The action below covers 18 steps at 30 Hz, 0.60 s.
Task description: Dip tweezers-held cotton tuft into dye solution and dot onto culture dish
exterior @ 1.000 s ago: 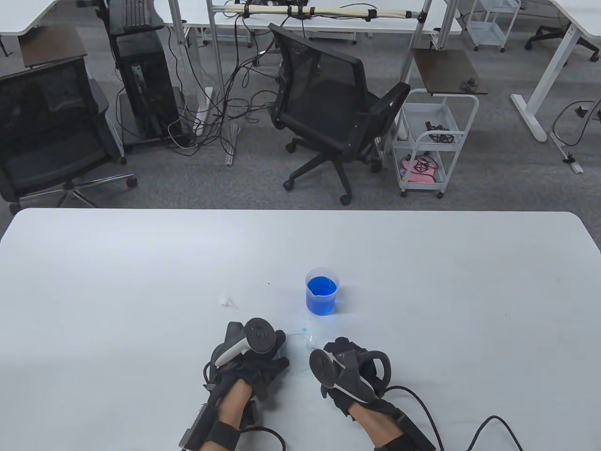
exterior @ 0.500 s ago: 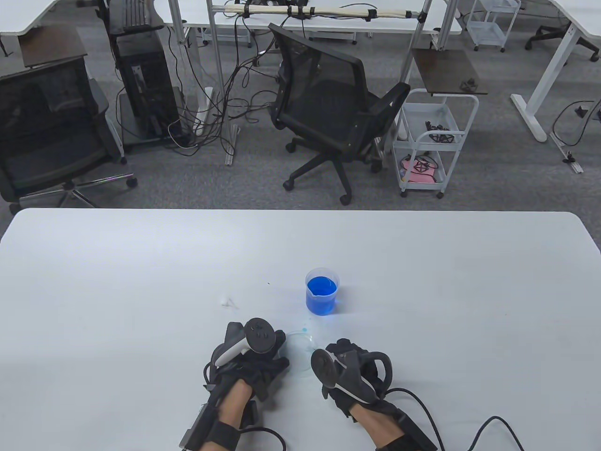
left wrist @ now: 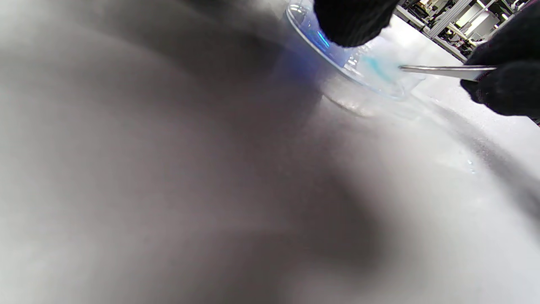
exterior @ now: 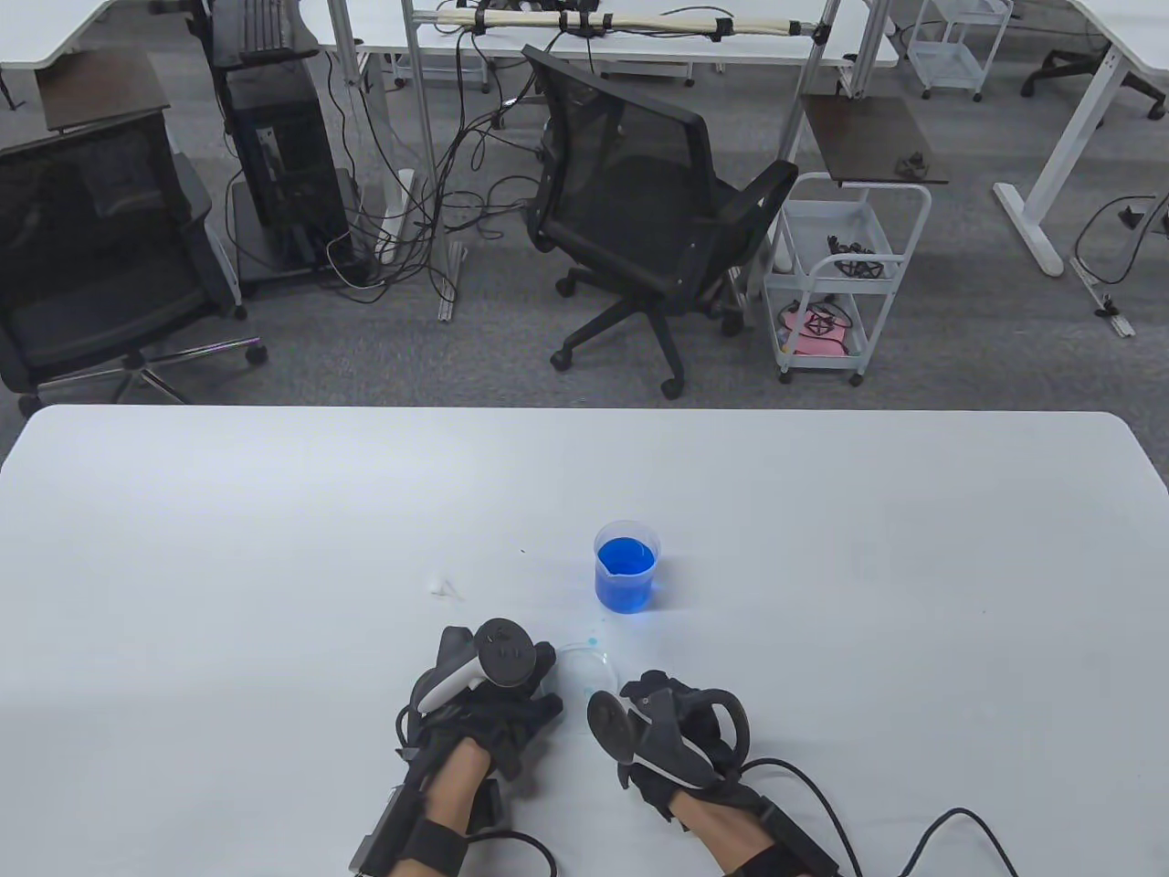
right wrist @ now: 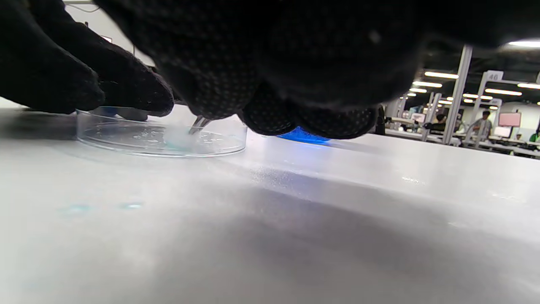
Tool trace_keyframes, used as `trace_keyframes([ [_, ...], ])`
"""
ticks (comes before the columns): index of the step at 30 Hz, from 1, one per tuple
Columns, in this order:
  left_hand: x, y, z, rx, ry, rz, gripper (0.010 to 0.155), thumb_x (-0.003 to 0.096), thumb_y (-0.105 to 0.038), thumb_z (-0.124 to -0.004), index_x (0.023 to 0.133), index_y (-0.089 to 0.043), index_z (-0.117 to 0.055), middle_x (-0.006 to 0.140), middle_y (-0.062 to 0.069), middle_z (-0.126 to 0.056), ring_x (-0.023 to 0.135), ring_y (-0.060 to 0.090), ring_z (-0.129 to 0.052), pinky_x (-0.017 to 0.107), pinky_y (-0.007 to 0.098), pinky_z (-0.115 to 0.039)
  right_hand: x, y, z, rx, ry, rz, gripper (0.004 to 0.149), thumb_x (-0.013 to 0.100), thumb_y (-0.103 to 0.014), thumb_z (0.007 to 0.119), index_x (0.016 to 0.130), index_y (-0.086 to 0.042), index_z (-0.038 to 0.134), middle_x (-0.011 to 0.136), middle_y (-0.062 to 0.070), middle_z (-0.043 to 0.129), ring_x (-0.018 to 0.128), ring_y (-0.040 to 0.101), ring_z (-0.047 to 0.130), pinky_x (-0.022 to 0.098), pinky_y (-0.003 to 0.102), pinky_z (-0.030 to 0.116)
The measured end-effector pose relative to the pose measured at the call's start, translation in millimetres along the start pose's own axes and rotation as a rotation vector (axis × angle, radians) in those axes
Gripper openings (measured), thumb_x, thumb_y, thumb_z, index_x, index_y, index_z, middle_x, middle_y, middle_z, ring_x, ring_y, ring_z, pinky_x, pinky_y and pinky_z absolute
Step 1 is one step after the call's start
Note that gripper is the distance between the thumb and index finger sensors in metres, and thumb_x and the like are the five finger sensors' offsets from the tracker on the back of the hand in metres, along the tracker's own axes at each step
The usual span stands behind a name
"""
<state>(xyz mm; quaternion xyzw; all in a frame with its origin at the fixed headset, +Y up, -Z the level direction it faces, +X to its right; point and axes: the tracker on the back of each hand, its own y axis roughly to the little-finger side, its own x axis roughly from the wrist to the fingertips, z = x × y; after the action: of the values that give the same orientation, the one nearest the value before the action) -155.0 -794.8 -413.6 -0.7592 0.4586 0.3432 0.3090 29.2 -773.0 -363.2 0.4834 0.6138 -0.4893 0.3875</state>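
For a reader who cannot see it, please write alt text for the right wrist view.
A clear shallow dish sits on a white table, and tweezers under the gloved right hand press a pale cotton tuft into it. The left hand's fingers rest on the dish's rim.

Beyond the white table (exterior: 274, 512), a black mesh chair (exterior: 639, 210) stands on grey carpet, turned partly away, with a white wire cart (exterior: 845, 274) just to its right holding something pink on its lower shelf. To the left sits a second dark chair (exterior: 82, 265) near a black computer tower (exterior: 279, 174), and loose cables (exterior: 429, 201) trail over the floor between the desk legs. A small white scrap (exterior: 445, 586) lies on the table, left of centre.
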Motion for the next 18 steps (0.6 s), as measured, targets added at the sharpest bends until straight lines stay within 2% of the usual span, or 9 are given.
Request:
trace_keyframes([
  [10,-0.1,-0.2,0.0,0.000,0.001,-0.002,0.069,0.0630,-0.046,-0.065,0.116,-0.026,-0.025,0.122,0.023,-0.010,0.105,0.053,-0.008,0.066,0.077,-0.017,6.4,6.4,-24.6,0.071,0.116,0.041,0.040,0.027,-0.027,0.093,0.053,0.000,0.106,0.053,0.025,0.104,0.017,0.016,0.098,0.006,0.031,0.089],
  [18,-0.6,-0.7,-1.5,0.000,-0.001,-0.006,0.069,0.0631,-0.046,-0.064,0.116,-0.026,-0.025,0.122,0.023,-0.009,0.105,0.053,-0.008,0.066,0.077,-0.016,9.3,-4.4,-3.9,0.001,0.048,0.002,0.040,0.027,-0.028,0.093,0.053,0.001,0.106,0.053,0.025,0.104,0.017,0.016,0.098,0.006,0.031,0.089],
])
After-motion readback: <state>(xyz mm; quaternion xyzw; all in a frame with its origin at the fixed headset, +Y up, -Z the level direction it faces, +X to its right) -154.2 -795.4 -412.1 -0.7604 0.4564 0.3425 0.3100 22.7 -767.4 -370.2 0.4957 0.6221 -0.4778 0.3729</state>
